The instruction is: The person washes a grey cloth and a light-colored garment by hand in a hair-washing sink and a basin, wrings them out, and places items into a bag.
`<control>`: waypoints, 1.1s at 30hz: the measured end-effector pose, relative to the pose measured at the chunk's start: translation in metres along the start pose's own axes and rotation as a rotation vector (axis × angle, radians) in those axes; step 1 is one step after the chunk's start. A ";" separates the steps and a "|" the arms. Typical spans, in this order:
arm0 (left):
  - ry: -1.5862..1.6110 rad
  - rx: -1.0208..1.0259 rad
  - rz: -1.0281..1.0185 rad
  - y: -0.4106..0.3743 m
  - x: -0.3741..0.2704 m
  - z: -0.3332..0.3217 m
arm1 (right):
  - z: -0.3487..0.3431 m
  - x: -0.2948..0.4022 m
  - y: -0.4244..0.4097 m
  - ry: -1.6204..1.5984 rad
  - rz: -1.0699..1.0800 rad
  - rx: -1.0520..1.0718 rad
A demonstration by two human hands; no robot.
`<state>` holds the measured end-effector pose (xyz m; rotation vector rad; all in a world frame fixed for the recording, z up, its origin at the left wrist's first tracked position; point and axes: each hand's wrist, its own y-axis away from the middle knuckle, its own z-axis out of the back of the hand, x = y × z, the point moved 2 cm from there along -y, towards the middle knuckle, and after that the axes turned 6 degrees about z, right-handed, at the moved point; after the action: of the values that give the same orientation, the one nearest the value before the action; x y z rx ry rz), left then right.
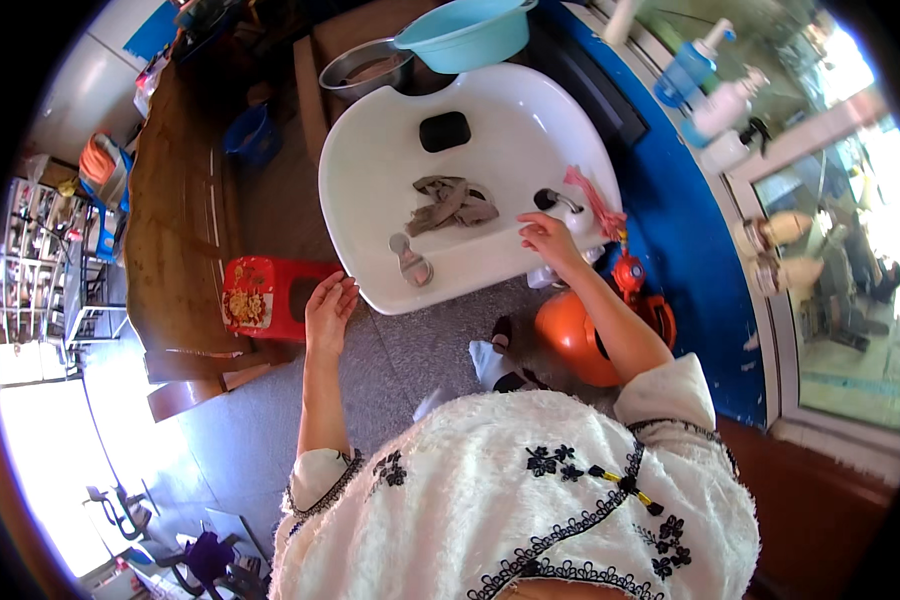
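A white basin [375,202] stands before me, with a crumpled grey-brown cloth [454,206] lying near its middle. Below that cloth, a small figure-eight-shaped item [411,260] sits on the basin's near part. My right hand [549,238] hovers by the near right side, empty, fingers partly bent, close to a faucet [570,206] with a black end. A pink cloth [596,202] hangs over the right rim. At the basin's near left edge is my left hand [332,307], palm up, fingers apart and nothing in it, beside a red plastic stool [274,296].
Behind the basin are a light-blue tub [469,34] and a metal bowl [364,67]. An orange gas cylinder [581,334] stands at the near right, under the basin's edge. Pump bottles [720,109] line the window ledge. A brown wooden piece of furniture [176,225] is at left.
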<state>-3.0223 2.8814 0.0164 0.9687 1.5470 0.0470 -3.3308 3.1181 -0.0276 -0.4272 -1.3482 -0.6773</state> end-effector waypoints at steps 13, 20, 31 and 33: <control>-0.218 -0.191 0.015 -0.053 -0.020 -0.021 | -0.102 -0.088 -0.188 0.945 0.352 0.377; -0.422 -0.056 0.051 -0.125 -0.017 -0.025 | -0.127 -0.108 -0.157 0.788 -0.105 0.572; -0.504 0.514 0.170 -0.208 0.023 -0.130 | -0.091 0.177 -0.158 -0.575 -0.327 0.129; -0.348 0.572 0.317 -0.223 0.039 -0.129 | -0.081 0.185 -0.163 -0.593 -0.303 0.030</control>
<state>-3.2461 2.8231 -0.1033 1.5759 1.0863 -0.3420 -3.3644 2.9089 0.1217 -0.4193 -2.0105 -0.8125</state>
